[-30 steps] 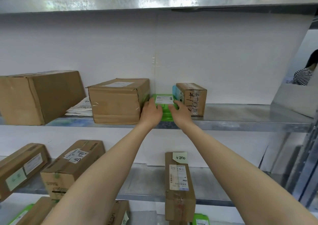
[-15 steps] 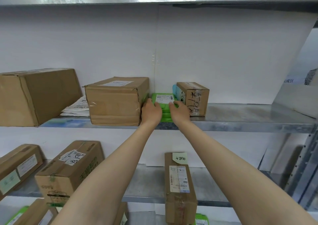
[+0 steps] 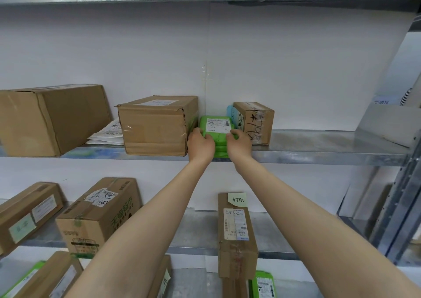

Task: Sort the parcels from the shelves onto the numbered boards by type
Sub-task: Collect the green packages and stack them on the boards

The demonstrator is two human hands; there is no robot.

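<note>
A stack of green parcels (image 3: 217,124) with a white label on top lies on the upper metal shelf (image 3: 319,147), between a medium cardboard box (image 3: 157,124) and a small marked box (image 3: 256,121). My left hand (image 3: 201,144) grips the stack's left side with curled fingers. My right hand (image 3: 239,144) grips its right side, fingers hooked over the top edge. The lower green parcels show only between my wrists.
A large box (image 3: 50,117) and white mailers (image 3: 109,133) sit left on the same shelf. The shelf below holds several cardboard boxes, among them a green-printed box (image 3: 100,213) and a long upright box (image 3: 235,234). More green parcels (image 3: 264,285) lie lowest.
Both hands have closed in on the green stack, from resting at its front edge to gripping its two sides. The stack stays on the shelf.
</note>
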